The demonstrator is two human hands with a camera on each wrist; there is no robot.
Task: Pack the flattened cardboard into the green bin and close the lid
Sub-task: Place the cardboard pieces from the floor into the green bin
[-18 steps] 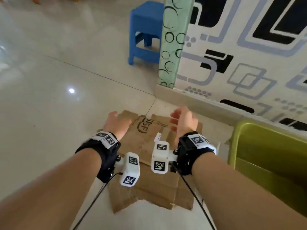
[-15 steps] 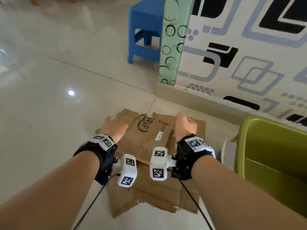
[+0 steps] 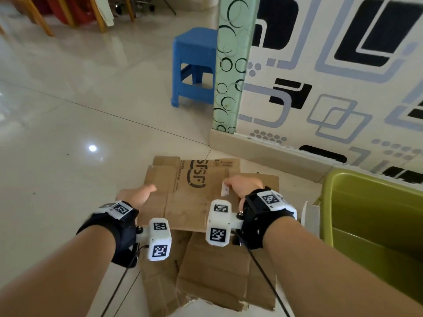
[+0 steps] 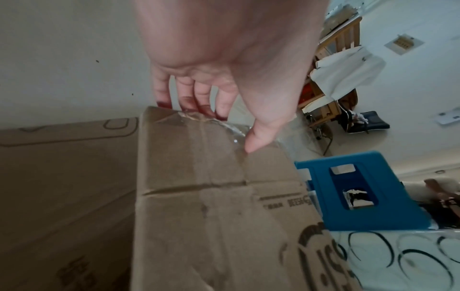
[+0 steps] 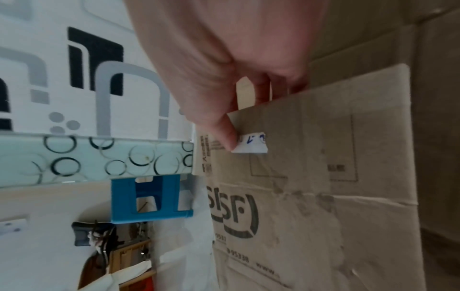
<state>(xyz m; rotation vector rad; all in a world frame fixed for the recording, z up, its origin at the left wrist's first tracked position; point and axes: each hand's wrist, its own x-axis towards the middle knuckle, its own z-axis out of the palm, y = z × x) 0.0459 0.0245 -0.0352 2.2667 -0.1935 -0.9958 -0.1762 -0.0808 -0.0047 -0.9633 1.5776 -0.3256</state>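
A flattened brown cardboard sheet (image 3: 194,197) with a black "SF" logo is held tilted up off the floor between both hands. My left hand (image 3: 137,193) grips its left edge; in the left wrist view the fingers (image 4: 189,98) go behind the cardboard (image 4: 211,206) and the thumb lies on its front. My right hand (image 3: 245,186) pinches the right side, thumb on a small white label (image 5: 251,143) on the cardboard (image 5: 311,187). More flattened cardboard (image 3: 219,277) lies on the floor underneath. The green bin (image 3: 343,179) stands open at the right; I see no lid.
A patterned wall with a skirting board (image 3: 263,149) runs just behind the cardboard and the bin. A blue plastic stool (image 3: 194,65) stands beyond the wall's corner. A white sheet (image 3: 309,216) stands upright against the bin's left side. Wooden chair legs (image 3: 43,21) are far back left.
Both hands came down onto the cardboard and took hold of the top sheet. That sheet now stands lifted and tilted above the pile.
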